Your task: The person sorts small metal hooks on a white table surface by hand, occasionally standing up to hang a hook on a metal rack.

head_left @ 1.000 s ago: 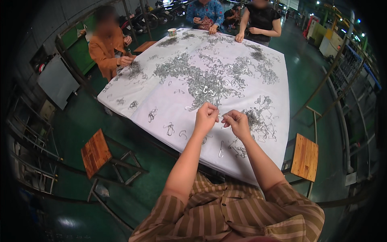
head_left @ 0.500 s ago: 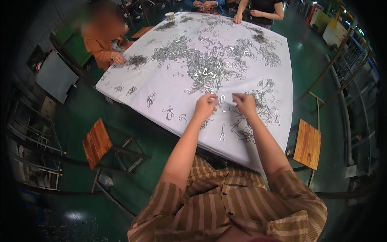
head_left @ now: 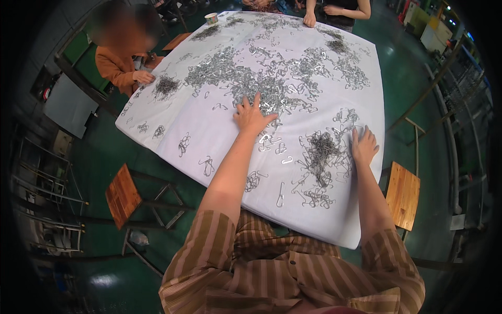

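A big spread of small bent-metal hooks (head_left: 219,68) covers the middle of the white-covered table (head_left: 209,125). My left hand (head_left: 252,118) reaches to its near edge, fingers spread over the metal pieces. Further right, my right hand (head_left: 365,147) lies beside a tangled heap of thin wire hooks (head_left: 322,149), its fingers stretched out near the table's right side. Neither hand shows anything held. Between my arms lie a few loose hooks (head_left: 287,160) and one longer straight piece (head_left: 281,194). A small cluster of wire hooks (head_left: 253,181) sits next to my left forearm.
A person in an orange top (head_left: 112,65) works at the left side by a dark heap (head_left: 167,85). Others stand at the far edge, near a paper cup (head_left: 211,19). Wooden stools flank the table, at left (head_left: 123,196) and right (head_left: 403,193).
My hands have moved apart from near the middle: the left went forward onto the big spread, the right went outward past the right heap. Fingers of both have stretched out.
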Motion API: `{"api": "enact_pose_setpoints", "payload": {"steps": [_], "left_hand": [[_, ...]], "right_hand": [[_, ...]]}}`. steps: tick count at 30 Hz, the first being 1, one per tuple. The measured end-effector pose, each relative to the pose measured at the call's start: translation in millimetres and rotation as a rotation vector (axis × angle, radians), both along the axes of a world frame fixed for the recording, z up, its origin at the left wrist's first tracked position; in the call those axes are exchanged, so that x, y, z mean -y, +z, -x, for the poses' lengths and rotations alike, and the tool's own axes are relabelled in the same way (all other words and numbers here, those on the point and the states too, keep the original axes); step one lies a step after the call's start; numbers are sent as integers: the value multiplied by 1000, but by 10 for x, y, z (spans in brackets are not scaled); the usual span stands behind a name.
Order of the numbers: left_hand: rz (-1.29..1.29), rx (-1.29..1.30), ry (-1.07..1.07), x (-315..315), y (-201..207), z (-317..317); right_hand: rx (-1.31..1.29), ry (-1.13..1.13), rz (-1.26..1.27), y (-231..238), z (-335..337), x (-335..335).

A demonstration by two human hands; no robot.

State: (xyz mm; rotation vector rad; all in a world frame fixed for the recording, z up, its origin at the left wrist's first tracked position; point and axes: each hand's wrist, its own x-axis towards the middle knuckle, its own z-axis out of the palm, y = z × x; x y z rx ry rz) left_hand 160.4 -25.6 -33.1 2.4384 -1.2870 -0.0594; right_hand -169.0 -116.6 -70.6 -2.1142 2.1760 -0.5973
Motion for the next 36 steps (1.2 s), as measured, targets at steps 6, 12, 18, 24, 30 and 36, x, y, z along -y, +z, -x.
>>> {"api": "enact_pose_setpoints", "payload": {"steps": [6, 12, 18, 24, 30, 36], "left_hand": [[-84, -22, -127, 602, -20, -501], [381, 9, -30, 610, 454, -963], [320, -85, -85, 463, 395, -1299], [356, -272, 68, 484, 473, -1164], [207, 99, -238, 975, 158, -758], [-81, -20, -531, 1114, 112, -231]], "right_hand": [[-81, 17, -24, 39, -86, 4], [-118, 5, -24, -38, -37, -36], [-131, 35, 10, -2, -51, -12], [-134, 32, -45, 25, -48, -43], [-132, 36, -31, 48, -54, -12], [-137, 36, -30, 15, -58, -11]]}}
